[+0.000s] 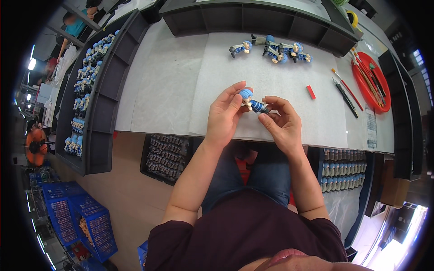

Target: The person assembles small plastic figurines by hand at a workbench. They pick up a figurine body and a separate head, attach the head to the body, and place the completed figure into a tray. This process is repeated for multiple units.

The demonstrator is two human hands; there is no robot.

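Observation:
Over the near part of the white-covered table [176, 90] I hold a small blue-haired figurine [257, 106], tilted with its head toward the left. My left hand [226, 108] is closed on the head end, thumb and fingers around the blue hair. At the other end, the fingers and thumb of my right hand [282, 119] pinch the dark feet. The figurine's body is blue with white stripes. Farther back lies a loose group of similar figurines [282, 50], and one more figurine [240, 48] rests just left of them.
A dark crate [97, 101] of figurines stands at the left; another dark tray [253, 20] spans the back. On the right lie a red block [311, 92], a craft knife [346, 98], a thin brush [347, 88] and a red oval tray [384, 97] of tools. Lower trays [343, 174] hold more figurines.

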